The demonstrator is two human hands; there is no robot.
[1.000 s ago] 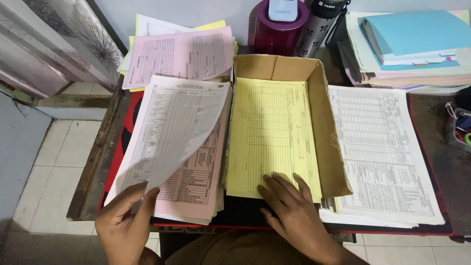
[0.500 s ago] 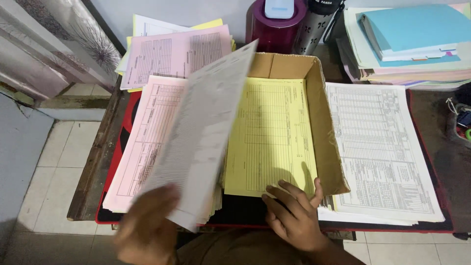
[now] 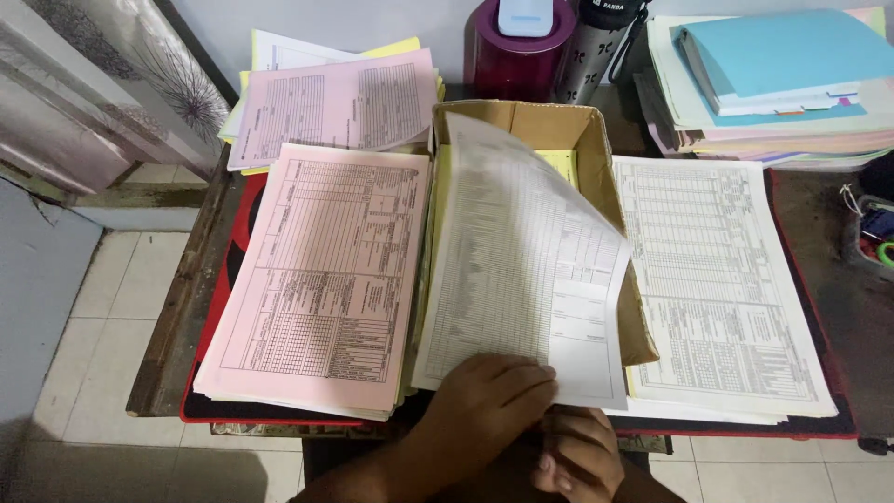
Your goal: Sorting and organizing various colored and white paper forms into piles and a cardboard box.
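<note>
A thin white printed sheet (image 3: 521,270), ruled in fine table lines, is held at its near edge by the left hand (image 3: 489,396), fingers laid flat on top of the paper. The sheet curves upward, limp and slightly translucent, and arches over the open cardboard box (image 3: 596,140). Yellow sheets (image 3: 557,163) are seen lying inside the box beneath it. The right hand (image 3: 573,456) is curled loosely just under the sheet's near edge; whether it grips anything cannot be told.

To the left, a pink stack of forms (image 3: 326,275) lies flat, edges slightly fanned. Farther off, a second pink pile (image 3: 340,107) rests over white and yellow papers. To the right of the box, a white stack of tabled forms (image 3: 722,289) lies flat.

At the far edge stand a glossy maroon round container (image 3: 517,61) and a grey patterned cylinder (image 3: 596,47). At far right, pastel folders (image 3: 778,74) are piled, a blue one on top.

The table (image 3: 182,307) is dark worn wood with a rough left edge, covered by a red mat (image 3: 242,210). Pale floor tiles (image 3: 74,373) are seen below, and a patterned curtain (image 3: 121,74) at far left.
</note>
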